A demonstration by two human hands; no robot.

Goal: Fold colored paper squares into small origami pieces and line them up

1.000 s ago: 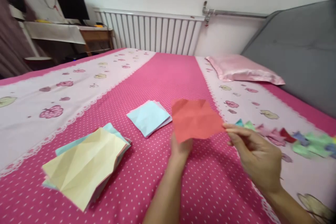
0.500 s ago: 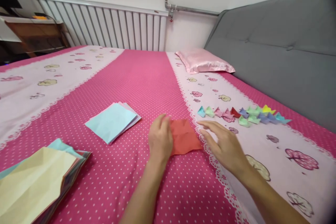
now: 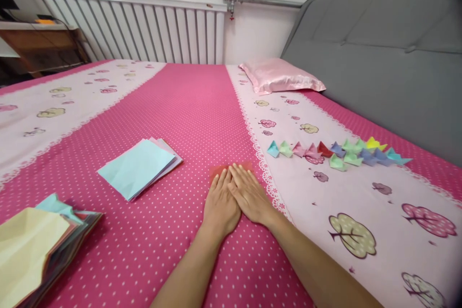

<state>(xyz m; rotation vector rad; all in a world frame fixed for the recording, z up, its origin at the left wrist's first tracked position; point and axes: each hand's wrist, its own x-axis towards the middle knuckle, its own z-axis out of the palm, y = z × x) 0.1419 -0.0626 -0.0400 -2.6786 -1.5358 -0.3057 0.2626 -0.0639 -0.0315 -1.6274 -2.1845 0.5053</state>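
Lying under left hand and right hand, red paper peeks out crosswise.

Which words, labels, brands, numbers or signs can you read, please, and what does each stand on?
None can be read: no lettering shows on the red paper under the left hand and right hand, the blue stack, the cream stack or the folded shapes.
The bedspread shows tree pictures, not words.

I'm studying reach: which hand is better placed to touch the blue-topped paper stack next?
Probably the left hand: it lies nearer the blue-topped paper stack; the right hand lies beyond it. Both rest on red paper.
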